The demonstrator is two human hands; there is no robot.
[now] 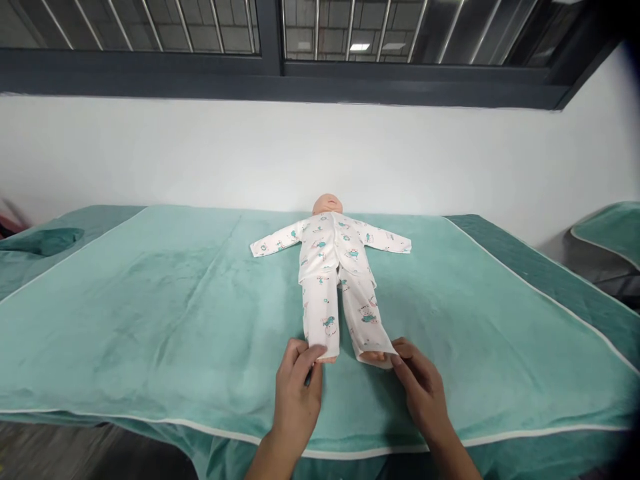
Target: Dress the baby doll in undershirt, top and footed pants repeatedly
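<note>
A bald doll (327,202) is clothed in white, teal-printed pyjamas (320,257); trouser hems (332,352) are pinched by left hand (299,385) at seven o'clock, right hand (421,382) at five.

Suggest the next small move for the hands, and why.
I'd probably have the right hand lower its cuff flat: it pinches the outer corner, the fabric is drawn out sideways, and the opening gapes so that what looks like a foot of the doll shows inside. The left hand pinches the other cuff of the pants, which looks straighter.
</note>
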